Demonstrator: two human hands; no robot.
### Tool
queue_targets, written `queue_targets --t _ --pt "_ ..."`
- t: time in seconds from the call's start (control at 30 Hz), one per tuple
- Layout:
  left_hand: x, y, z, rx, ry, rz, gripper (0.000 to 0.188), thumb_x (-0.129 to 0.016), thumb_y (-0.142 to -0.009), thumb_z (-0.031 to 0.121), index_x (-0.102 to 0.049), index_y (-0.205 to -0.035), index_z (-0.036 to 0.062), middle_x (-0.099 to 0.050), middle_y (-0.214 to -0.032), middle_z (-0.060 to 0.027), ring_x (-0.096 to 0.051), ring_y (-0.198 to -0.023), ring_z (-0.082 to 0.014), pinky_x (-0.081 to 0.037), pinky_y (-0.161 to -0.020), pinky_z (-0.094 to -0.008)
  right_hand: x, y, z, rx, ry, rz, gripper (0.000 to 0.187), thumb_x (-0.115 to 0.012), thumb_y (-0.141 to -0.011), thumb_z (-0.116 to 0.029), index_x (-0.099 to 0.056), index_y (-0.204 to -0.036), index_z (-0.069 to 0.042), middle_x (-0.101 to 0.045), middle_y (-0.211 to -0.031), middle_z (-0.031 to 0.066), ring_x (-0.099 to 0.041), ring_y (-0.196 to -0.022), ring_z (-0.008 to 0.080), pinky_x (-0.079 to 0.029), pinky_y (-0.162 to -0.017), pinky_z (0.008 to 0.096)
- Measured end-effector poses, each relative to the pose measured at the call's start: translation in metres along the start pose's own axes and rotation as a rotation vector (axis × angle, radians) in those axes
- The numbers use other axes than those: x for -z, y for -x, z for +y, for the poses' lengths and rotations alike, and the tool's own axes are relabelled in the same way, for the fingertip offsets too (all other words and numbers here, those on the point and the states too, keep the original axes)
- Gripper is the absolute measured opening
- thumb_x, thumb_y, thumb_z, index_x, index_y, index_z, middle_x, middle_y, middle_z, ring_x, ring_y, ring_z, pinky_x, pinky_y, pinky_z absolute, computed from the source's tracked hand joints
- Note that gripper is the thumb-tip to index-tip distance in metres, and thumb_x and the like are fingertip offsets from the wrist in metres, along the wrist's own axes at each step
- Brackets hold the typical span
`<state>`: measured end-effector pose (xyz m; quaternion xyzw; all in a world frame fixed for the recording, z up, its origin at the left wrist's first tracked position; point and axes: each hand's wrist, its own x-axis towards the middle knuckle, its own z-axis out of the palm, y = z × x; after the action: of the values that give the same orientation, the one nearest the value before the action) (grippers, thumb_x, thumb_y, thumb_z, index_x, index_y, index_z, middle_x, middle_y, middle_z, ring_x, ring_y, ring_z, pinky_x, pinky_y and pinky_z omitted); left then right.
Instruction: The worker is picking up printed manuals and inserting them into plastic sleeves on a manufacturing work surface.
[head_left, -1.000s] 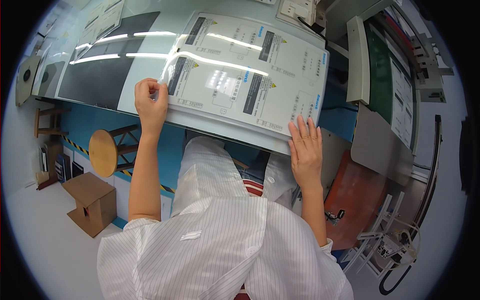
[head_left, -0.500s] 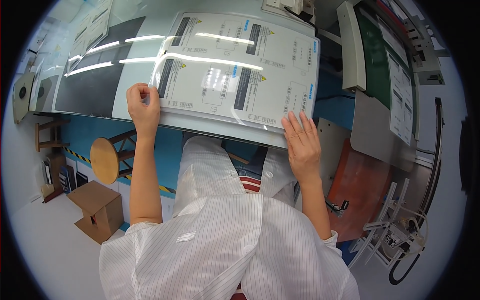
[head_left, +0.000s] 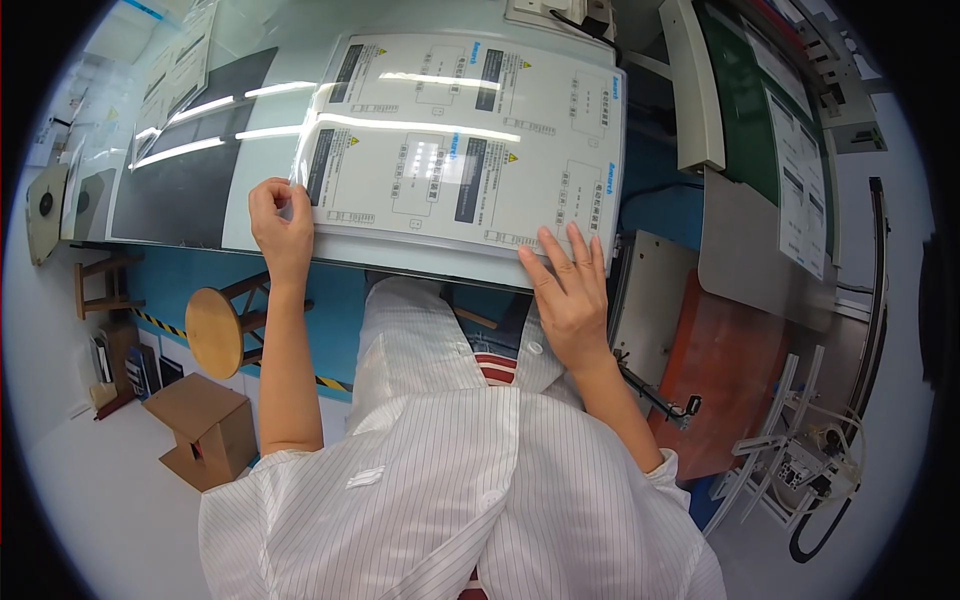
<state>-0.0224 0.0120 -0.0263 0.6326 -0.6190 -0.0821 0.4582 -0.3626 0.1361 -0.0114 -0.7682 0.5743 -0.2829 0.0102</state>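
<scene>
A glossy printed plastic sheet (head_left: 440,165) with several repeated label panels lies on the glass-topped table (head_left: 470,262) in front of me, seemingly on top of other sheets. My left hand (head_left: 283,228) pinches its near left edge between thumb and fingertips, where a clear margin curls up a little. My right hand (head_left: 572,298) rests with spread, flat fingers on the near right corner. Bright lamp reflections cross the sheet and hide some of its print.
Left of the sheet lies a dark grey panel (head_left: 190,160), with more printed sheets (head_left: 178,75) beyond. At right stands a machine with a green bed (head_left: 745,120) holding printed sheets. A wooden stool (head_left: 215,332) and an open cardboard box (head_left: 205,425) stand lower left.
My right hand has slid left along the sheet's near edge, its fingers more spread. My left hand keeps its pinch. The whole view has shifted slightly.
</scene>
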Motion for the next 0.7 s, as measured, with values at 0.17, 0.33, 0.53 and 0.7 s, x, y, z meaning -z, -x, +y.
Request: queue_targets --t 0.17,0.33,0.53,0.7 --pt "0.002 0.0 0.001 -0.005 -0.01 0.003 0.01 -0.062 -0.09 0.008 -0.054 -0.087 0.0015 -0.058 -0.099 -0.0075 -0.052 -0.087 -0.0174 -0.045 -0.083 -0.03 0.0 0.001 -0.001 0.05 -0.061 -0.009 0.039 -0.068 -0.078 0.002 -0.071 -0.115 -0.01 -0.063 -0.13 0.0075 -0.048 -0.131 0.0375 -0.028 -0.113 0.0587" --pt "-0.001 0.0 0.002 -0.001 -0.012 0.004 0.01 -0.062 -0.09 0.008 -0.055 -0.088 0.0013 -0.058 -0.099 -0.0073 -0.052 -0.087 -0.0174 -0.045 -0.083 -0.0302 0.012 0.004 0.008 0.074 -0.161 -0.028 0.035 -0.065 -0.078 0.006 -0.071 -0.11 -0.007 -0.066 -0.124 0.0089 -0.053 -0.127 0.0347 -0.031 -0.112 0.0564" --pt "-0.005 -0.001 0.003 -0.053 -0.018 0.037 0.009 -0.061 -0.091 0.008 -0.057 -0.091 0.0004 -0.056 -0.09 -0.0073 -0.052 -0.082 -0.0175 -0.044 -0.079 -0.0299 0.063 0.012 0.085 -0.132 0.01 0.254 0.024 -0.058 -0.086 0.003 -0.068 -0.108 -0.001 -0.066 -0.116 0.0154 -0.058 -0.119 0.0337 -0.04 -0.107 0.049" --pt "-0.003 0.002 -0.021 -0.06 -0.037 0.025 0.01 -0.06 -0.093 0.009 -0.058 -0.096 0.0003 -0.054 -0.086 -0.0049 -0.05 -0.078 -0.0157 -0.044 -0.075 -0.03 0.113 0.035 0.189 -0.554 0.366 0.352 0.04 -0.055 -0.09 -0.006 -0.055 -0.129 0.002 -0.049 -0.14 0.0223 -0.044 -0.132 0.0388 -0.032 -0.112 0.0493"
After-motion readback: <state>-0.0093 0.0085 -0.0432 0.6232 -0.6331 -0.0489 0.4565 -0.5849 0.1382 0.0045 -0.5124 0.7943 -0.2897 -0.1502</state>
